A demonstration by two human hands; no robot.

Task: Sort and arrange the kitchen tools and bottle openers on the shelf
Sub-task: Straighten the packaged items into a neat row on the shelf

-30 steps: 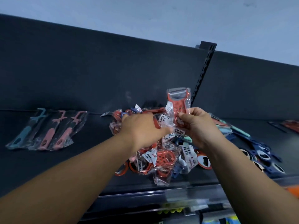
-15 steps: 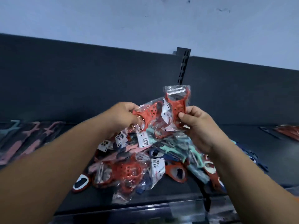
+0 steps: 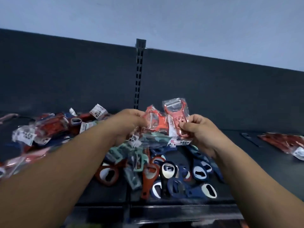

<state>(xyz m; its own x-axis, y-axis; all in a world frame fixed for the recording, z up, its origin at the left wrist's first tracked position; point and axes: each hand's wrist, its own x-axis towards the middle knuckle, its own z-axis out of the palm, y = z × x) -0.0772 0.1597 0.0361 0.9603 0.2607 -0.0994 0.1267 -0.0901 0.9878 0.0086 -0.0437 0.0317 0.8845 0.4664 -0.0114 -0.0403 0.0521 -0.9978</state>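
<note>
Left hand (image 3: pixel 129 121): fingers curled, pinching a bagged orange-red peeler (image 3: pixel 154 120) just right of the slotted post (image 3: pixel 139 74), held above the heap.
Right hand (image 3: pixel 199 129): thumb and fingers pinch a bagged red peeler (image 3: pixel 176 115), upright, a little further right of the post. I cannot tell whether the two bags touch.
Heap (image 3: pixel 136 153): in front of the post, bagged teal, blue and red tools lie tangled over loose bottle openers (image 3: pixel 169 171), red and blue, heads pointing every way.
Left of the post: more bagged red pieces (image 3: pixel 42 130) in a blurred scatter.
Far right of the post: a few red bagged items (image 3: pixel 283 142) lie apart, perhaps a started group.
Progress: early, I judge. Two matching peelers are picked out, most of the stock is unsorted, and no neat rows are in sight.
Left to do: set this pair with its kind, then split the openers by colour.
Shelf (image 3: pixel 111 193): dark, flat, with a front lip.
Room: dark back panel (image 3: pixel 65 71) behind the post, pale wall (image 3: pixel 148 17) above it.
</note>
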